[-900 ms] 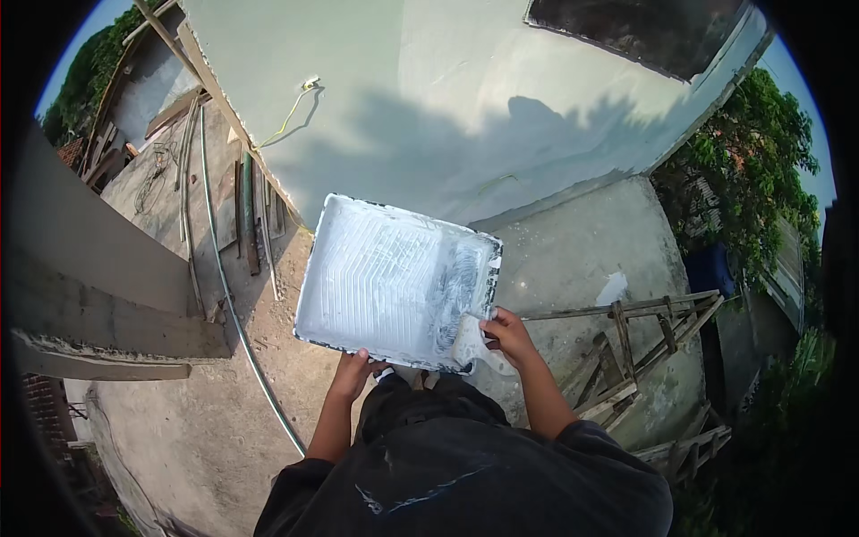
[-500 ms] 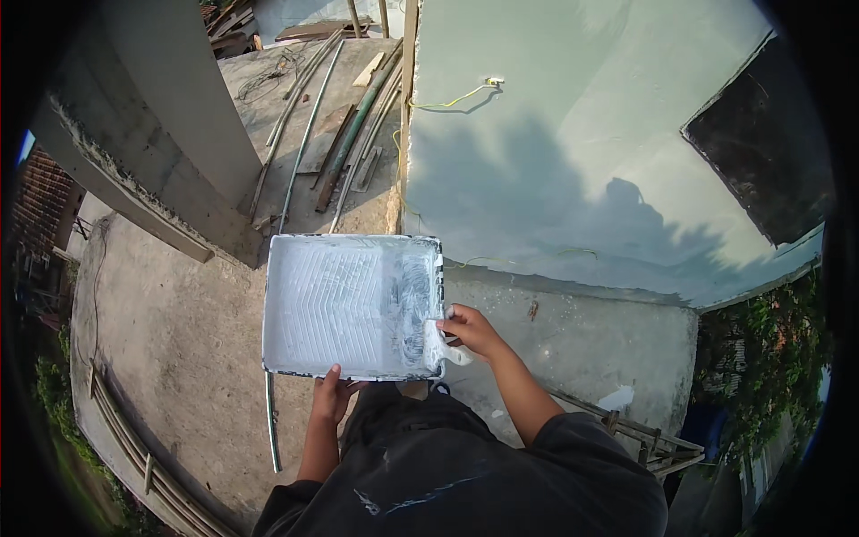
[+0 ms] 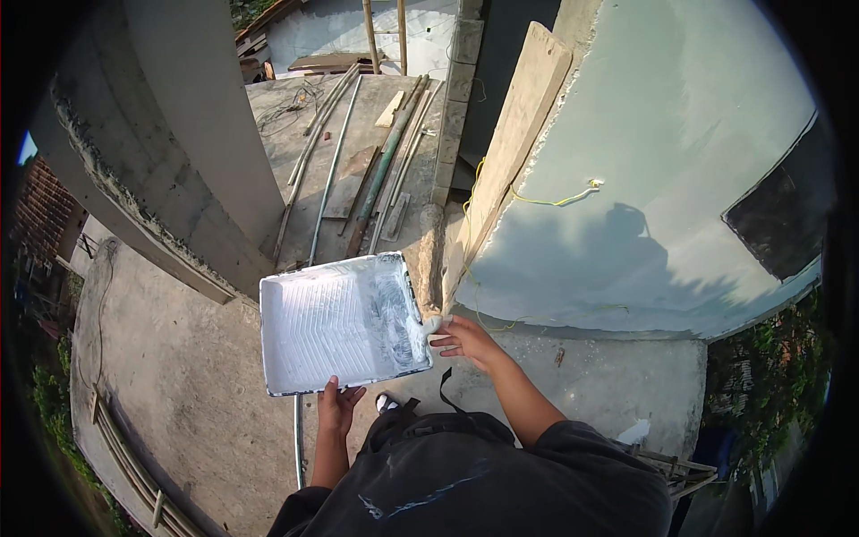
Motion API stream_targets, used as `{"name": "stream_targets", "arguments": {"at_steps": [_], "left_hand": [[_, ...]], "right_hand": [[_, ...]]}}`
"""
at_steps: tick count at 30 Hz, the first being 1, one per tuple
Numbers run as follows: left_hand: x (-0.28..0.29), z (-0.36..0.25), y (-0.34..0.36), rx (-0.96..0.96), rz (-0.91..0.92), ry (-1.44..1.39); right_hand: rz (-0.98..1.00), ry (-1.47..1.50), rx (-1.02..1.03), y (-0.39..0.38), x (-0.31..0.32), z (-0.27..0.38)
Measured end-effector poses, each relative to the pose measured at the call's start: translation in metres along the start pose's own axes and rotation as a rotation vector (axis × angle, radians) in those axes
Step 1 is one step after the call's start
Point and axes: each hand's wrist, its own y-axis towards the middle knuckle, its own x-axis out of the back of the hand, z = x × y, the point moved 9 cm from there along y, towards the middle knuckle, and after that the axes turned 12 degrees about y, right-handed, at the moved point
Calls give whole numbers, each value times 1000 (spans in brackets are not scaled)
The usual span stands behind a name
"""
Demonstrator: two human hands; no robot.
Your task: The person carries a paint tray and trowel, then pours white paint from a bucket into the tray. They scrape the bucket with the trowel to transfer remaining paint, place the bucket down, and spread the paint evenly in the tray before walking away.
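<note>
A white paint tray (image 3: 322,313) with a ribbed slope and dark, paint-smeared edges is held out in front of me. My left hand (image 3: 338,407) grips its near edge, thumb over the rim and the other fingers partly below. At the tray's right edge, a curved, white paint-coated piece (image 3: 422,338) lies against the near right corner; I cannot make out its kind. My right hand (image 3: 470,345) has thumb and forefinger at this piece's outer end, with the other fingers extended beside the tray. Streaks of wet-looking paint cover the tray's right part.
A pale green wall (image 3: 662,134) with a yellow wire (image 3: 559,202) stands on the right, a wooden plank (image 3: 514,134) along its edge. Pipes (image 3: 389,161) and boards lie on the concrete floor (image 3: 179,358) ahead. A grey pillar (image 3: 206,116) rises at the left.
My view has swung left, bringing the plank and a dark opening into sight. The tray has turned counterclockwise, and the white piece now points up and right instead of down. My right fingers have spread.
</note>
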Motion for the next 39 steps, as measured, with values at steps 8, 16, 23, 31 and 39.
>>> {"name": "stream_targets", "arguments": {"at_steps": [8,16,23,31,39], "left_hand": [[42,-76,74,-70,-11,29],[42,-127,160,-121,-51,-22],[8,-198,267,-176,-33,18],[-20,-248,381,-171,9,-14],[-74,-290,486,-47,214,139]], "right_hand": [[62,-6,25,82,-67,32],[103,6,84,195,-94,85],[124,174,180,307,-97,150],[72,86,193,382,-119,260],[-88,209,239,417,-83,284]]}}
